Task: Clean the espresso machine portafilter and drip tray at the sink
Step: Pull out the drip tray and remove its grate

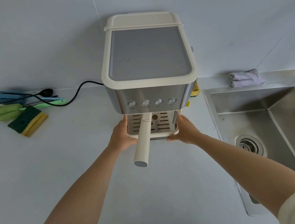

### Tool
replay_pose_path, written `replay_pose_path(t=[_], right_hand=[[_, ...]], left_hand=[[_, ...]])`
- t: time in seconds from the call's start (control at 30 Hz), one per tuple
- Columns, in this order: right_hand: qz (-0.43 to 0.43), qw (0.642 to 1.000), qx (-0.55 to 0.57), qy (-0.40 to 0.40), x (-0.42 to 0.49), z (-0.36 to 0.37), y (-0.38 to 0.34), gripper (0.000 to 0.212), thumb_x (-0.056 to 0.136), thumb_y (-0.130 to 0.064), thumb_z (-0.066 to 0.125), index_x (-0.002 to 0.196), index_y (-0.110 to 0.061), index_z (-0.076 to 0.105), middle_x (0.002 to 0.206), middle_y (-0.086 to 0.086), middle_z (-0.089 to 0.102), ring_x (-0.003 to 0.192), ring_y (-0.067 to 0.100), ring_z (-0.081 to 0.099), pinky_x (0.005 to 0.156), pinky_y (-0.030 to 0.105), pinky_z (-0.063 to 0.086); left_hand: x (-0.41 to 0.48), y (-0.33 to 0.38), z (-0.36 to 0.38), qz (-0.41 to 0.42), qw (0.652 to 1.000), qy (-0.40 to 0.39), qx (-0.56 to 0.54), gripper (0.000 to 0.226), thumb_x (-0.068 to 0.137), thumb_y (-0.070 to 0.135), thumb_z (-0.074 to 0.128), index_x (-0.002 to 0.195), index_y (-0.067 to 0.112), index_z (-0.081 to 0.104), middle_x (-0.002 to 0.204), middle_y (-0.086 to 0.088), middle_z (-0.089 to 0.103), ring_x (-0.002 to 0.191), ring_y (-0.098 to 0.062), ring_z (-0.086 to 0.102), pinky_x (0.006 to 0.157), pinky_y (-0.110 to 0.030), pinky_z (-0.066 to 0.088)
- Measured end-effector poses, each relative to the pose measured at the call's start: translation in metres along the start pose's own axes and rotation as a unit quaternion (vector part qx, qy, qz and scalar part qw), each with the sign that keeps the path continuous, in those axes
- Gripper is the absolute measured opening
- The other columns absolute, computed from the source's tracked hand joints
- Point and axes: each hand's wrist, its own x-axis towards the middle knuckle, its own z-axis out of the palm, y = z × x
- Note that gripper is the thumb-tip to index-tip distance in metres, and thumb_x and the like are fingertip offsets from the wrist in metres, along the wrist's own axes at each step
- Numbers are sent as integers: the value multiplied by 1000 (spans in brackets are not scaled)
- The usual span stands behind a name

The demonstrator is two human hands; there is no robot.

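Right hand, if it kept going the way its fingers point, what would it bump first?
The right hand grips the drip tray, so it would probably push into that tray first; depth is hard to judge.

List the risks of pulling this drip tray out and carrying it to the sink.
1. The left hand and right hand grip the drip tray at its sides; any liquid inside, unseen here, may slosh out if it tilts on the way to the sink.
2. The portafilter handle juts out over the tray between the hands; lifting early may knock it.
3. A hard pull may drag the espresso machine forward.
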Motion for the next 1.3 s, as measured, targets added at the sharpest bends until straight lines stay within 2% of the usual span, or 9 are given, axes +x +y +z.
replay_pose_path(t=[0.13, 0.27, 0.43, 0.57, 0.63, 0.77, 0.9, 1.03, 1.3], right_hand=[[-10, 1000, 15, 13, -14, 1, -1, 116, 62, -31, 82, 147, -12, 5, 133, 6, 48, 124, 24, 42, 103, 41, 42], [-23, 999, 21, 22, -34, 7, 0, 115, 61, -32, 83, 145, -15, 7, 130, 3, 49, 122, 23, 46, 98, 44, 47], [-33, 998, 34, 31, -65, 17, 5, 111, 63, -28, 82, 144, -17, 6, 126, 2, 48, 118, 20, 44, 95, 37, 46], [-43, 998, 43, 32, -89, 25, 8, 109, 61, -29, 83, 143, -21, 10, 124, 2, 51, 116, 19, 48, 96, 41, 49], [-44, 998, 41, 31, -102, 27, 11, 111, 62, -29, 83, 144, -20, 8, 126, 1, 50, 118, 19, 47, 98, 41, 48], [-32, 998, 44, 23, -133, 34, 23, 113, 63, -26, 83, 145, -20, 6, 127, 1, 49, 119, 18, 46, 99, 42, 47], [-15, 999, 43, 14, -162, 42, 38, 114, 63, -23, 83, 145, -19, 3, 130, 2, 47, 122, 19, 43, 103, 42, 44], [4, 999, 45, 16, -186, 44, 53, 115, 62, -22, 83, 145, -18, 3, 128, 2, 47, 120, 18, 44, 102, 40, 45], [19, 999, 38, 9, -224, 40, 88, 116, 62, -24, 83, 146, -15, 4, 131, 2, 47, 123, 20, 44, 99, 38, 45]], left_hand=[[-13, -1, 2, 16, 1000, 6, -1, 102, 75, 22, 73, 150, 14, 4, 123, -17, 50, 116, -31, 48, 95, -37, 42], [-33, -4, 7, 35, 999, 11, 21, 95, 80, 22, 68, 149, 13, 3, 126, -17, 48, 116, -31, 47, 96, -39, 41], [-56, -15, 16, 30, 999, 1, 23, 119, 64, 32, 82, 149, 17, 1, 135, -10, 44, 124, -29, 43, 101, -42, 42], [-78, -23, 26, 28, 1000, 8, 10, 124, 59, 32, 84, 150, 18, 0, 143, -4, 38, 128, -25, 41, 102, -42, 42], [-89, -26, 34, 31, 999, 8, 7, 120, 60, 33, 84, 149, 18, 4, 136, -5, 43, 123, -26, 44, 99, -43, 45], [-112, -30, 54, 47, 999, 3, 3, 106, 55, 35, 84, 141, 16, 25, 121, -9, 52, 113, -30, 51, 90, -44, 50], [-133, -29, 73, 58, 998, -26, 5, 115, 52, 39, 82, 145, 27, 15, 124, 2, 51, 116, -20, 51, 91, -43, 52], [-151, -21, 91, 57, 998, -39, 9, 122, 57, 35, 81, 149, 23, 2, 131, 0, 46, 123, -19, 46, 98, -41, 48], [-179, 1, 129, 54, 996, -60, 38, 123, 62, 36, 81, 149, 21, -4, 139, -1, 41, 128, -20, 41, 102, -40, 44]])
